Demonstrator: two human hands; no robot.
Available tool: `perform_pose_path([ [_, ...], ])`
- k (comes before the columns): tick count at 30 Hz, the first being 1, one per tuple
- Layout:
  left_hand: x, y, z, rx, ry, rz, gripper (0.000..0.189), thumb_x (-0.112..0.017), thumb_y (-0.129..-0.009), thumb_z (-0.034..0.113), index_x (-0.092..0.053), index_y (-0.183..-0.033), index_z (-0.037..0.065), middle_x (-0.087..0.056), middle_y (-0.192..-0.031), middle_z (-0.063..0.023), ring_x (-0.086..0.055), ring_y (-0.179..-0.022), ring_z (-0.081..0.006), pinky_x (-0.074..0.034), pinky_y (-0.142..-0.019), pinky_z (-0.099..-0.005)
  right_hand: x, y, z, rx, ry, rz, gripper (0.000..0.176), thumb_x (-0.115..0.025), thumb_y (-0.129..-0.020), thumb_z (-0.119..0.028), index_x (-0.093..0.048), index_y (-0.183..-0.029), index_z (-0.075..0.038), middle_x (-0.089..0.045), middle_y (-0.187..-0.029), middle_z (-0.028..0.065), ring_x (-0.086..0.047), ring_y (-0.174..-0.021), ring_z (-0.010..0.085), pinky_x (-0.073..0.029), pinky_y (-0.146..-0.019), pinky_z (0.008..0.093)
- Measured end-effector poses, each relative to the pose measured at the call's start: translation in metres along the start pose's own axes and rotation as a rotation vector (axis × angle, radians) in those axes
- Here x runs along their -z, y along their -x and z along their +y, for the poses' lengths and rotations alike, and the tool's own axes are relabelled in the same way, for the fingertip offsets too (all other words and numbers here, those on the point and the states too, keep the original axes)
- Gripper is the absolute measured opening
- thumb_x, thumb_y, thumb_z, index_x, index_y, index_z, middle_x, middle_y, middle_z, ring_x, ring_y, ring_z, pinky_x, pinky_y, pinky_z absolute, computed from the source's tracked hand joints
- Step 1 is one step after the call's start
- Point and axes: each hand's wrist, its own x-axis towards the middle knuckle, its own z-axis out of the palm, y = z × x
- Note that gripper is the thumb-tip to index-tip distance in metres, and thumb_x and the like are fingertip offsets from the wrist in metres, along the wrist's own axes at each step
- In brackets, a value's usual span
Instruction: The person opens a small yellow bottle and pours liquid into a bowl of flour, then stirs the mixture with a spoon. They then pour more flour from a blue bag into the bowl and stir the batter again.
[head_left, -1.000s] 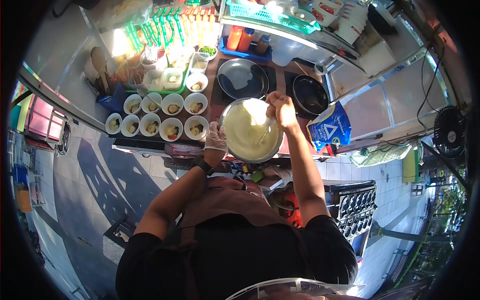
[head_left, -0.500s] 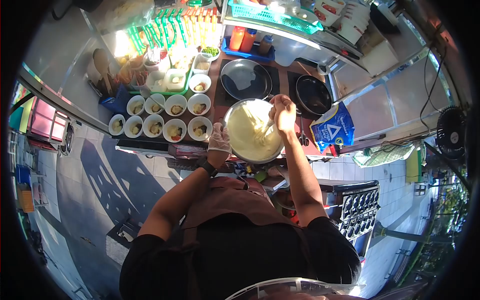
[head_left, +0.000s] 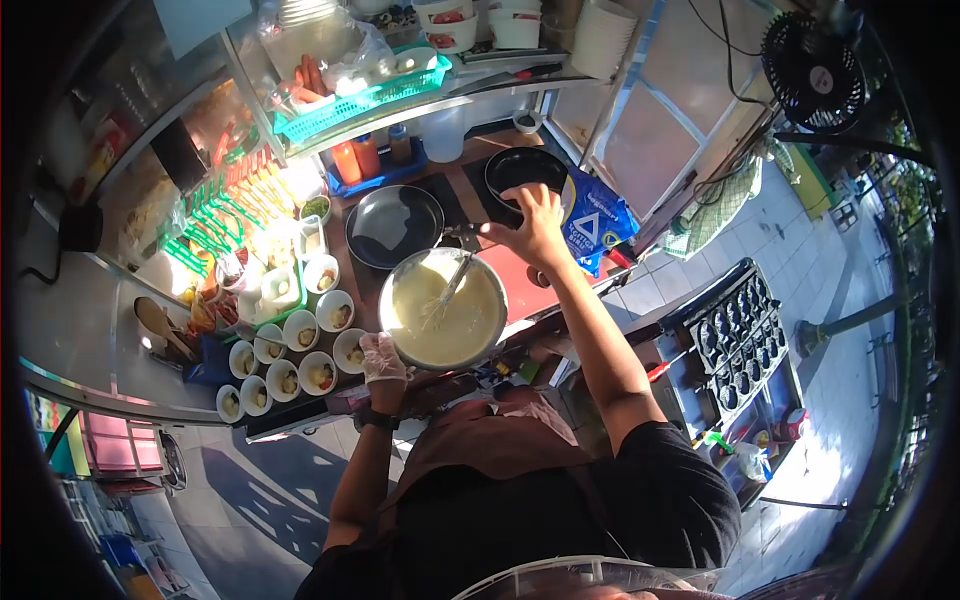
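My gloved left hand (head_left: pixel 385 362) grips the near left rim of a metal mixing bowl (head_left: pixel 503 325) of pale yellow batter (head_left: pixel 455 335). A whisk (head_left: pixel 455 285) leans in the batter, its handle resting toward the far rim, with no hand on it. Bare and empty, my right hand (head_left: pixel 530 225) hovers beyond the bowl's right side with thumb and fingers apart. Its thumb is close to the black handle (head_left: pixel 468 232) of the left frying pan (head_left: pixel 395 225). Just past the fingers sits a second frying pan (head_left: pixel 525 165).
Several white cups (head_left: pixel 320 372) with bits of food in them stand left of the bowl. A blue flour bag (head_left: pixel 595 225) is at the right. Sauce bottles (head_left: pixel 355 160) stand in a blue tray behind the pans. A moulded baking pan (head_left: pixel 740 340) lies lower right.
My right hand has let go of the whisk and moved away from the batter, its fingers now apart. The whisk rests in the bowl. The view has turned to the right.
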Motion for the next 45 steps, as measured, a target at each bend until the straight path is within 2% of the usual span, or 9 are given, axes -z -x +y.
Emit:
perform_pose_path([
  [8,0.017,-0.021,-0.013,-0.565,-0.408,0.32,0.035,-0.054,-0.106,0.032,-0.047,-0.116,-0.001,-0.056,-0.094,-0.02,-0.056,-0.084,-0.0376,-0.045,-0.077,-0.0482,0.061,-0.054,0.144,-0.157,0.568,-0.117,0.025,-0.08,-0.08,-0.03,-0.08,-0.097,-0.012,-0.074,-0.099,0.0111,-0.064,-0.108,0.0336,-0.051,-0.093,0.0474],
  [12,0.013,-0.008,0.007,-0.739,-0.425,0.492,0.031,-0.053,-0.105,0.029,-0.05,-0.112,-0.001,-0.057,-0.092,-0.0175,-0.056,-0.081,-0.033,-0.046,-0.073,-0.044,0.099,-0.038,0.058,0.062,0.498,-0.075,0.017,-0.081,-0.074,-0.021,-0.079,-0.086,-0.009,-0.073,-0.089,0.0103,-0.064,-0.098,0.0305,-0.051,-0.09,0.0454],
  [17,-0.011,0.046,0.052,-0.823,-0.151,-0.297,0.011,-0.056,-0.098,0.008,-0.056,-0.107,0.002,-0.06,-0.086,-0.0109,-0.058,-0.074,-0.0228,-0.049,-0.069,-0.0369,0.136,-0.054,-0.074,0.369,0.266,0.151,0.012,-0.078,-0.076,-0.014,-0.077,-0.083,-0.004,-0.068,-0.078,0.0103,-0.062,-0.087,0.0301,-0.053,-0.083,0.0401],
  [18,-0.018,0.035,0.046,-1.419,-0.483,-0.271,0.016,-0.053,-0.102,0.016,-0.059,-0.108,0.002,-0.06,-0.081,-0.0083,-0.058,-0.072,-0.0206,-0.049,-0.072,-0.0347,0.141,-0.056,-0.1,0.408,0.147,0.159,0.013,-0.079,-0.076,-0.013,-0.077,-0.085,-0.004,-0.069,-0.08,0.0105,-0.063,-0.088,0.0301,-0.053,-0.082,0.0399],
  [19,-0.022,0.054,0.062,-0.663,-0.168,-0.719,0.03,-0.051,-0.107,0.029,-0.06,-0.112,0.002,-0.061,-0.085,-0.0098,-0.06,-0.079,-0.0191,-0.05,-0.074,-0.0339,0.144,-0.059,-0.123,0.451,0.139,0.159,0.015,-0.077,-0.076,-0.015,-0.08,-0.089,-0.007,-0.07,-0.081,0.0112,-0.063,-0.086,0.0302,-0.053,-0.085,0.0394],
  [21,-0.043,0.057,0.064,-0.467,0.199,-1.151,0.063,-0.047,-0.104,0.058,-0.059,-0.129,0.002,-0.065,-0.1,-0.0097,-0.061,-0.093,-0.0204,-0.049,-0.083,-0.0355,0.136,-0.064,-0.161,0.519,0.009,0.204,0.015,-0.079,-0.077,-0.013,-0.077,-0.088,-0.003,-0.068,-0.079,0.0124,-0.063,-0.086,0.0324,-0.053,-0.082,0.0418],
  [26,-0.065,0.066,0.081,0.07,1.427,-0.867,0.107,-0.058,-0.088,0.076,-0.027,-0.155,-0.002,-0.035,-0.16,-0.0258,-0.043,-0.142,-0.039,-0.038,-0.118,-0.0435,0.089,-0.044,-0.196,0.417,-0.423,-0.012,0.017,-0.077,-0.081,-0.011,-0.076,-0.094,-0.001,-0.072,-0.086,0.0174,-0.067,-0.083,0.0369,-0.053,-0.081,0.0418],
  [35,0.007,-0.011,0.055,-0.127,1.405,0.002,0.101,-0.044,-0.089,0.085,-0.031,-0.159,0.013,-0.036,-0.162,-0.0128,-0.035,-0.147,-0.0362,-0.027,-0.12,-0.0608,-0.017,0.034,-0.115,-0.015,-0.928,-0.383,0.011,-0.077,-0.092,-0.012,-0.074,-0.1,-0.004,-0.066,-0.086,0.001,-0.055,-0.08,0.0093,-0.047,-0.078,0.0285],
  [45,0.007,-0.047,0.015,-0.334,1.254,-0.117,0.067,-0.055,-0.101,0.055,-0.045,-0.15,0.011,-0.056,-0.145,-0.0105,-0.053,-0.133,-0.0326,-0.039,-0.114,-0.0555,-0.056,0.085,-0.043,-0.212,-0.956,-0.422,0.009,-0.073,-0.094,-0.005,-0.074,-0.102,0.0,-0.073,-0.091,0.0021,-0.063,-0.085,0.0089,-0.05,-0.081,0.0271],
])
